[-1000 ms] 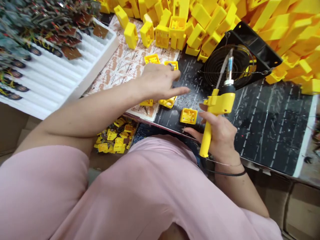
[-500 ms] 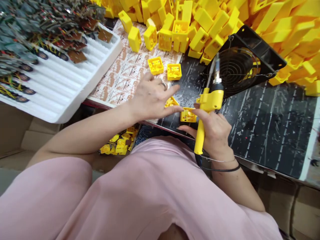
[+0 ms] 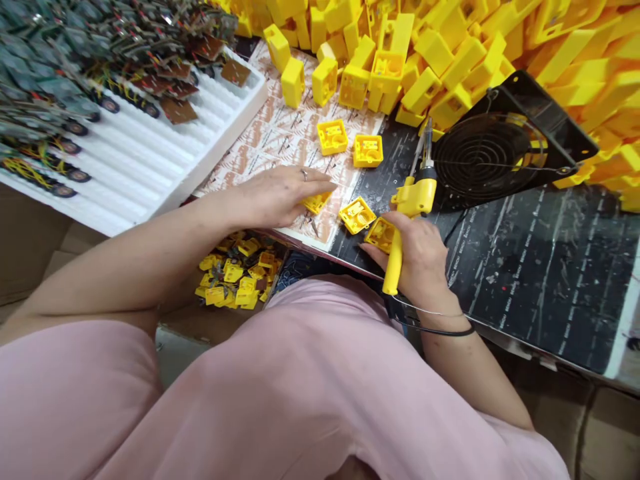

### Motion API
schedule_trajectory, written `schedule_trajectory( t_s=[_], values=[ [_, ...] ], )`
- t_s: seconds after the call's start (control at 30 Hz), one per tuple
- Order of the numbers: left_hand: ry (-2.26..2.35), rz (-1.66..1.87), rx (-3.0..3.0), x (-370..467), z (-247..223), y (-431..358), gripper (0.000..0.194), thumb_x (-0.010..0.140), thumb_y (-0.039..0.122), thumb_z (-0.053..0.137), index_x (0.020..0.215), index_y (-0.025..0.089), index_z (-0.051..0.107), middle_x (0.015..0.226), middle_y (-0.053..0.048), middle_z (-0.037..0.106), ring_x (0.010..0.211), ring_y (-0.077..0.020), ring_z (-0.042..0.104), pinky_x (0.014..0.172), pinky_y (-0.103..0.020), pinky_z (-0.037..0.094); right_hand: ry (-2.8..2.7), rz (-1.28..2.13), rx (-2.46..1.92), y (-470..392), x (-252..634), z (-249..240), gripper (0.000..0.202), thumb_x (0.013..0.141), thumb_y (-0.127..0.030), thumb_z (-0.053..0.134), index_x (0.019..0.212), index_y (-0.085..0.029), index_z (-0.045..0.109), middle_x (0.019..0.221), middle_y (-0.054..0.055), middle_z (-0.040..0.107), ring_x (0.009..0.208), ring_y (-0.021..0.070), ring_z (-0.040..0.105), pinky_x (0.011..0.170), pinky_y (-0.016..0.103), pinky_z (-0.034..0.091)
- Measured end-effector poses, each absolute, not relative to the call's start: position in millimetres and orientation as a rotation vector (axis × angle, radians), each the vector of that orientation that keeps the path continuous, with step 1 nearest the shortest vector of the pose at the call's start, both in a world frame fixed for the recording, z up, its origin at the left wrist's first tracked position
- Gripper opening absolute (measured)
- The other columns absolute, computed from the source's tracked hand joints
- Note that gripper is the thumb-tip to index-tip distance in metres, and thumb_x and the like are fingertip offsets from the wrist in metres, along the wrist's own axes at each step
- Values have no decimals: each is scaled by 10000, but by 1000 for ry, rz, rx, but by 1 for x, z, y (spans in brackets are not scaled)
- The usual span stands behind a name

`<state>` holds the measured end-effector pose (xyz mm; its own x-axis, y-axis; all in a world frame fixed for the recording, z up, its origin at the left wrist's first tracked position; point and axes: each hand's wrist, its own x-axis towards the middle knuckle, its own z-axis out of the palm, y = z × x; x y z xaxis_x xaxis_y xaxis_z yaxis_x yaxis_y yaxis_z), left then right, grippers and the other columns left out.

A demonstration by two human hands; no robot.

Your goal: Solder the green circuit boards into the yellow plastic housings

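Observation:
My right hand is wrapped round the yellow handle of a trigger-type soldering gun, its metal tip pointing away from me. Its thumb and a finger lie against a small open yellow plastic case at the table's near edge. To the left, my left hand has its fingers bent over another yellow case, partly hidden beneath them. Between the hands lies a tilted yellow case with metal parts inside. Two more open cases, a left one and a right one, sit farther back.
A black fan stands behind the soldering gun. Yellow housings are heaped along the back. At left, a white foam tray carries many circuit boards with wires. Below the table edge, a box holds yellow parts.
My left hand has drawn left, away from the case at my right hand, and its fingers now cover another case. The soldering gun stays in my right hand. The view has shifted slightly.

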<state>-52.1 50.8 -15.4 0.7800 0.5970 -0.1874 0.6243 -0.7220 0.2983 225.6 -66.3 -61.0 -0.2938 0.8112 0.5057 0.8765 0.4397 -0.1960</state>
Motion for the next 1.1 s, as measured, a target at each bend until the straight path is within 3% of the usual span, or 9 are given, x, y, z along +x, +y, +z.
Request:
schedule_trajectory(
  t_s=[0.13, 0.27, 0.5, 0.67, 0.73, 0.83, 0.9, 1.0, 1.1],
  values=[
    [902, 50, 2628, -46, -16, 53, 731, 910, 263, 559, 1627, 228, 419, 1681, -115, 459, 1580, -325, 403, 1261, -497, 390, -2095, -124, -1387, -58, 206, -64, 538, 962, -557, 691, 1365, -217, 581, 1041, 97, 715, 969, 291, 685, 934, 430, 564],
    [1154, 41, 2646, -41, -19, 40, 734, 966, 484, 632, 1584, 120, 472, 1432, -213, 655, 1296, -363, 640, 1094, -488, 519, -2131, -127, -1348, -51, 199, -71, 435, 988, -412, 687, 1367, -220, 597, 954, 76, 711, 866, 267, 692, 789, 379, 572],
    [735, 10, 2613, -35, -16, 32, 699, 992, 285, 641, 1626, 114, 402, 1491, -177, 639, 1253, -248, 663, 1098, -346, 525, -2297, 85, -1017, -43, 229, -65, 399, 1017, -348, 653, 1390, -239, 567, 987, 64, 750, 815, 248, 748, 710, 378, 632],
    [1361, -211, 2784, -58, 19, 86, 530, 964, 161, 521, 1488, 195, 589, 1491, -103, 649, 1321, -251, 615, 1155, -450, 485, -2138, -11, -1107, -51, 242, -63, 640, 897, -326, 815, 1464, -245, 530, 1218, 127, 764, 983, 314, 792, 805, 452, 682],
    [1701, -294, 2804, -81, 28, 130, 657, 874, 79, 551, 1512, 233, 570, 1623, -78, 531, 1558, -301, 394, 1282, -606, 310, -2084, -36, -1147, -55, 243, -66, 641, 903, -294, 808, 1477, -260, 525, 1231, 123, 772, 966, 296, 804, 766, 407, 691],
    [1880, -377, 2700, -121, 24, 195, 697, 784, 288, 743, 1470, 249, 624, 1711, -112, 412, 1581, -455, 294, 1229, -746, 258, -2031, -67, -1194, -57, 242, -73, 545, 935, -282, 771, 1436, -290, 555, 1174, 90, 796, 888, 257, 814, 698, 341, 681],
    [1824, -377, 2698, -146, 16, 225, 642, 845, 497, 666, 1442, 261, 642, 1680, -87, 462, 1538, -436, 327, 1213, -706, 265, -2010, -76, -1228, -57, 243, -77, 494, 945, -274, 756, 1402, -293, 568, 1141, 74, 805, 862, 244, 814, 677, 319, 669],
    [1686, -381, 2713, -172, 10, 241, 950, 863, 876, 312, 1488, 208, 565, 1578, -45, 556, 1384, -343, 379, 1180, -574, 288, -1999, -94, -1263, -57, 245, -81, 457, 950, -248, 742, 1372, -271, 567, 1156, 87, 807, 832, 237, 814, 645, 302, 655],
    [1860, -187, 2745, -180, 10, 235, 1126, 864, 859, -131, 1552, 167, 431, 1517, -7, 544, 1309, -272, 308, 1088, -499, 303, -2006, -132, -1262, -56, 245, -81, 443, 947, -218, 730, 1359, -257, 572, 1171, 91, 809, 810, 236, 815, 642, 301, 662]
  ],
)
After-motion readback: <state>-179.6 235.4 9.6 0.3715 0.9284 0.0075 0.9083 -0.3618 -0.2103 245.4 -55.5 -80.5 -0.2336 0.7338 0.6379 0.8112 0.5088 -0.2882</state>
